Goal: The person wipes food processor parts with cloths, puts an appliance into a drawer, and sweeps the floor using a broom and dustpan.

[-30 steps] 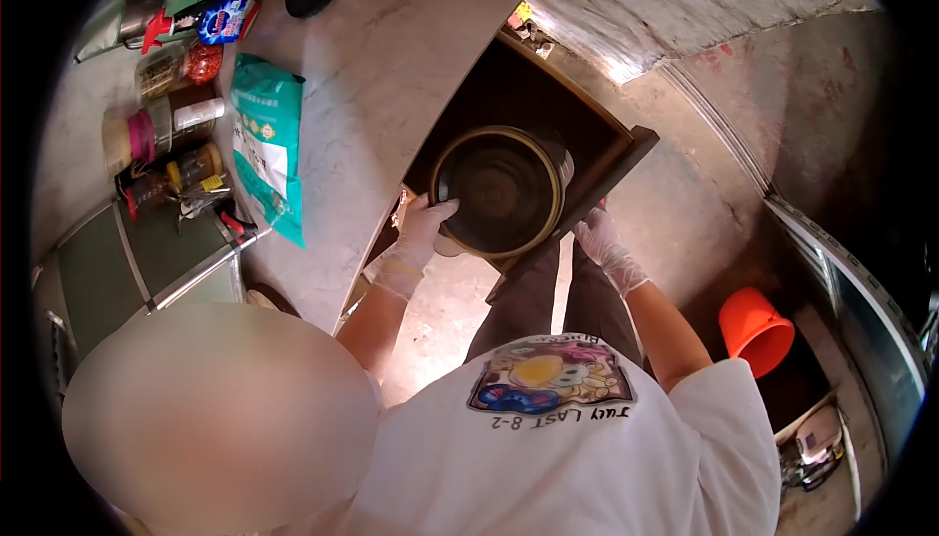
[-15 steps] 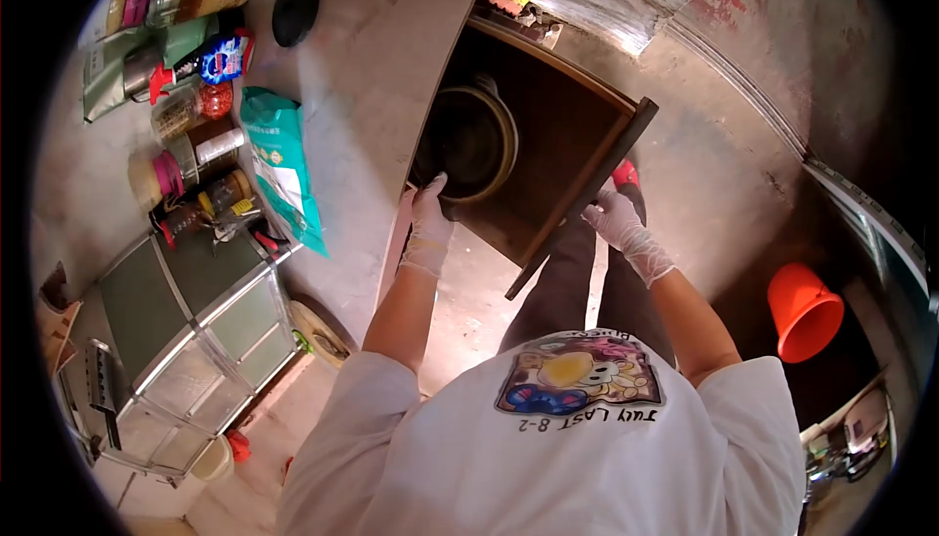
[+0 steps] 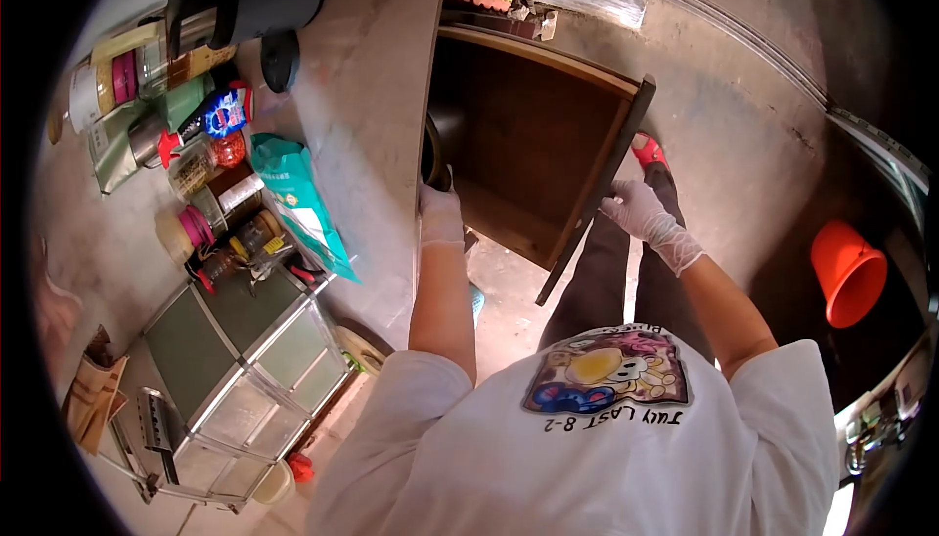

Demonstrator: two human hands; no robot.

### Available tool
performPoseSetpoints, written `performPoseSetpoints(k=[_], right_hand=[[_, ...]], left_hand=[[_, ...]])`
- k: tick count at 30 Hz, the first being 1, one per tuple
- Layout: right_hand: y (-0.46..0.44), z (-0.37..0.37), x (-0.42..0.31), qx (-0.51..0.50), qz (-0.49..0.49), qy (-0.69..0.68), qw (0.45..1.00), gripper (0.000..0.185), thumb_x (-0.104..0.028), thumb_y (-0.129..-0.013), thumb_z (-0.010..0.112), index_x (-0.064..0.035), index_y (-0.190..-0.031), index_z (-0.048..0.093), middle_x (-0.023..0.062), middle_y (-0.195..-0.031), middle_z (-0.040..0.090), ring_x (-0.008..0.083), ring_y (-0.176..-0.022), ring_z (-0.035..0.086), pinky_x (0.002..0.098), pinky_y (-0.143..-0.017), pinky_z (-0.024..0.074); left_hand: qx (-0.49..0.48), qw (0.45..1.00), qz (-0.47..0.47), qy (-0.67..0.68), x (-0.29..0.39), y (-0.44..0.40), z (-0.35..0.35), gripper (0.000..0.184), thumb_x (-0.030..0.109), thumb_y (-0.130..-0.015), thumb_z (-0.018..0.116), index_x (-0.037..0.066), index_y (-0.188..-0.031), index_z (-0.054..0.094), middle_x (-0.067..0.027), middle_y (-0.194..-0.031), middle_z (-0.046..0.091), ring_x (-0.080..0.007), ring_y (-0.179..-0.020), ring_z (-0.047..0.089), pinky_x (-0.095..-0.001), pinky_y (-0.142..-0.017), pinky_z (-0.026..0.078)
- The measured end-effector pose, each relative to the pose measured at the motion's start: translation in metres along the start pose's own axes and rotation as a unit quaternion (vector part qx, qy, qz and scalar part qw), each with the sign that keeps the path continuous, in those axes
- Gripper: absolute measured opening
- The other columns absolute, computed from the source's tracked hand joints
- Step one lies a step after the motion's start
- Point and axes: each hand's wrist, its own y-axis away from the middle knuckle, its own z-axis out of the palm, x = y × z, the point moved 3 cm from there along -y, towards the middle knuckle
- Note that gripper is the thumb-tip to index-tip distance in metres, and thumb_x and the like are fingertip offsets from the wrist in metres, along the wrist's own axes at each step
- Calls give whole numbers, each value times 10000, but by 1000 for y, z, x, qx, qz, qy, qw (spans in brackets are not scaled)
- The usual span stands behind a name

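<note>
Pot: a dark round pot (image 3: 448,137) with a paler rim sits at the inner end of the drawer, only a sliver of it in sight, the rest hidden by the edge of the surface (image 3: 383,106)
Left hand: the left hand (image 3: 439,207), in a thin clear glove, reaches to the near side of the pot; its fingertips are partly hidden, so I cannot tell whether they grip
Right hand: the right hand (image 3: 640,213), gloved too, has its fingers bent at the front board of the drawer (image 3: 523,130); how firmly they hold it I cannot tell
Between the hands: they are well apart, with a corner of the drawer between them
Drawer: brown, standing out from under the surface
On the surface: a teal bag (image 3: 305,208) lies near the jars (image 3: 201,228)
Floor side: an orange-red bucket (image 3: 847,277) tilts, well off to the right
</note>
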Motion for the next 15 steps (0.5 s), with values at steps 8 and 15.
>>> performPoseSetpoints(k=[8,15], right_hand=[[3,-2,1,18,-6,-8,1000,367,-255,-786,574,5,-1043,602,222,-928,623,360,-907,591,378,-795,463],[3,-1,0,32,-11,-1,999,371,-237,-773,576,20,-1041,594,230,-897,622,367,-878,594,382,-784,465]], left_hand=[[90,994,23,62,-4,-36,2,429,330,-921,410,237,-1339,370,37,-1402,311,-200,-1283,273,-499,-866,500],[-2,993,44,110,-20,-64,-12,508,412,-876,468,203,-1331,384,-23,-1389,344,-289,-1277,301,-505,-957,421]])
